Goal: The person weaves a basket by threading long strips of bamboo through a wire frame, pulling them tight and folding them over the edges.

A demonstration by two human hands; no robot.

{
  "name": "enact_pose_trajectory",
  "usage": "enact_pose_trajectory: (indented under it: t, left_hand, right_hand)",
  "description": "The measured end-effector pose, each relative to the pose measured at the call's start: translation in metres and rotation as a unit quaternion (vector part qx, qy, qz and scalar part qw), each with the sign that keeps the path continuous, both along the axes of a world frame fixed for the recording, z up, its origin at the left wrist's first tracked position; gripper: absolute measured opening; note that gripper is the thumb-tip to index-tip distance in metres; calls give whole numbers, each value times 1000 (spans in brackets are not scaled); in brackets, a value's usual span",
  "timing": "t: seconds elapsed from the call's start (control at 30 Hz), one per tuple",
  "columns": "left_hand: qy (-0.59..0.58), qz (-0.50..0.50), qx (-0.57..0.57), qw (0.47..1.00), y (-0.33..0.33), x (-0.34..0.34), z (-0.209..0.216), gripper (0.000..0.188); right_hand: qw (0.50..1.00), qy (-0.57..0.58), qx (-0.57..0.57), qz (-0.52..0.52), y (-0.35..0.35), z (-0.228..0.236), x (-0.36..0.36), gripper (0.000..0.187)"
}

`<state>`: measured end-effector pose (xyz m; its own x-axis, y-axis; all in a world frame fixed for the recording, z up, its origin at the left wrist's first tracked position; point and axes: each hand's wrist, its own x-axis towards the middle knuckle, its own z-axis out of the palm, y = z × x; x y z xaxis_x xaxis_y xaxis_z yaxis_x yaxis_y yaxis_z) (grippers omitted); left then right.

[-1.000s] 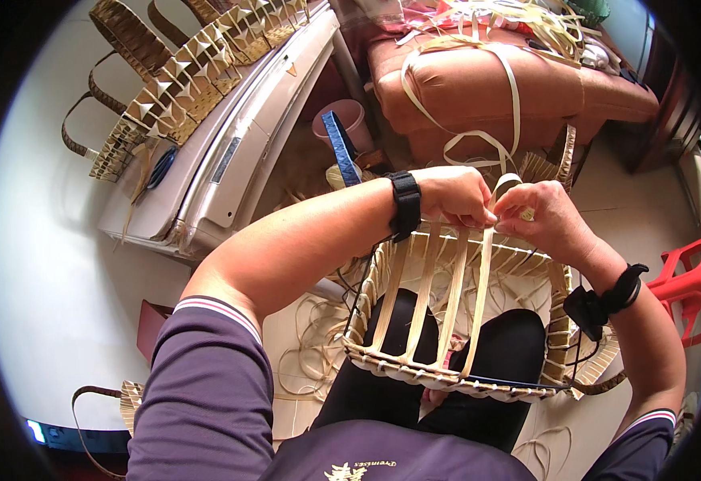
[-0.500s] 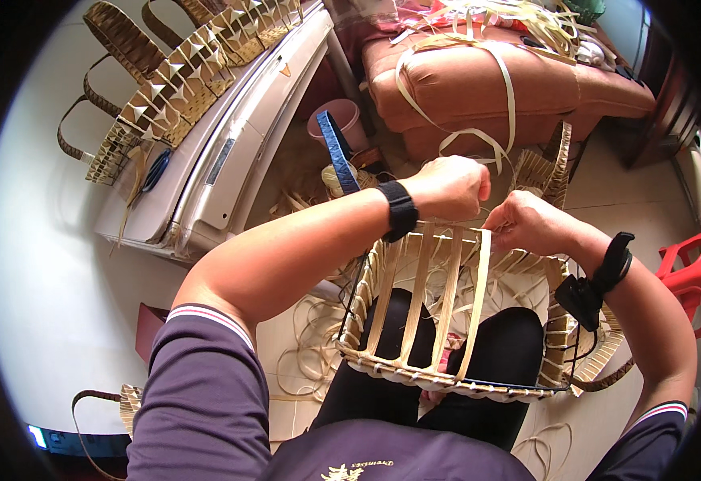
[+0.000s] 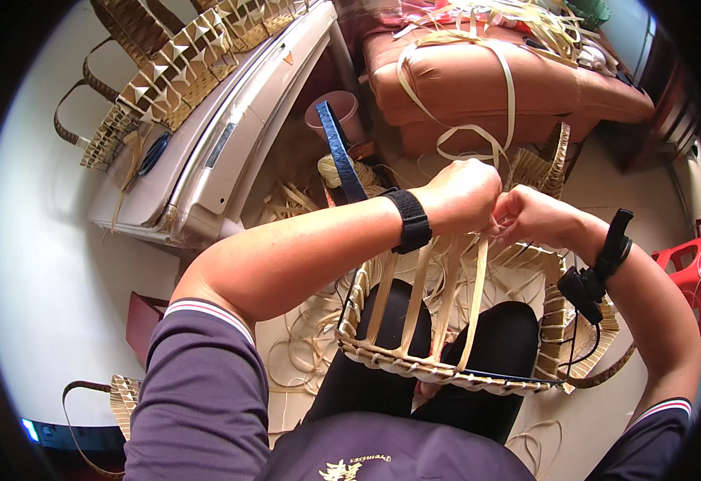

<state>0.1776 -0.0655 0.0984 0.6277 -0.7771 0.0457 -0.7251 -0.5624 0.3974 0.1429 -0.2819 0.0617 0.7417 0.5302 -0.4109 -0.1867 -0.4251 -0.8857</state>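
A rectangular woven basket frame (image 3: 438, 372) rests across my thighs, its near rim wrapped in pale strip. Several flat pale strips (image 3: 411, 309) span it from near rim to far rim. At the far rim my left hand (image 3: 464, 197) is closed in a fist, and my right hand (image 3: 539, 219) pinches right beside it, the two almost touching. Both close around a long flat weaving strip (image 3: 514, 104), which loops up from them toward the sofa. The fingertips and the far rim beneath them are partly hidden.
Finished woven baskets (image 3: 175, 88) stand on a white chest-like appliance (image 3: 206, 172) at the left. Loose strips lie on an orange sofa (image 3: 462, 88) and on the floor. Behind my left wrist rise a blue handle (image 3: 339, 152) and a pink bucket (image 3: 342, 112). A red stool (image 3: 691, 272) is at the right.
My left hand has moved right and slightly down to meet my right hand at the far rim. The basket frame has shifted slightly.
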Motion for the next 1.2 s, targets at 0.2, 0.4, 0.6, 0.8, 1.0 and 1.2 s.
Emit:
enact_pose_trajectory:
  t: [0.2, 0.4, 0.6, 0.8, 1.0, 1.2]
  left_hand:
    - [5, -17, 3, 1000, -8, -2, -10, 26]
    - [71, -21, 85, 994, -13, 15, -20, 35]
    - [184, -34, 107, 977, -19, 18, -17, 41]
    - [107, -115, 150, 976, -28, 20, -10, 43]
    - [-9, -142, 215, 966, -35, 14, 0, 43]
    - [24, -125, 209, 969, -28, 13, 7, 51]
  right_hand:
    - [997, 37, -55, 34, -8, 11, 13, 36]
    - [902, -322, -255, -133, 28, 29, -35, 31]
    - [907, -331, -112, -236, 11, 27, -77, 34]
    - [901, 132, 140, -389, 32, 2, -114, 42]
    - [877, 92, 171, -439, 46, -10, -95, 43]
    - [872, 119, 211, -425, 50, -12, -106, 42]
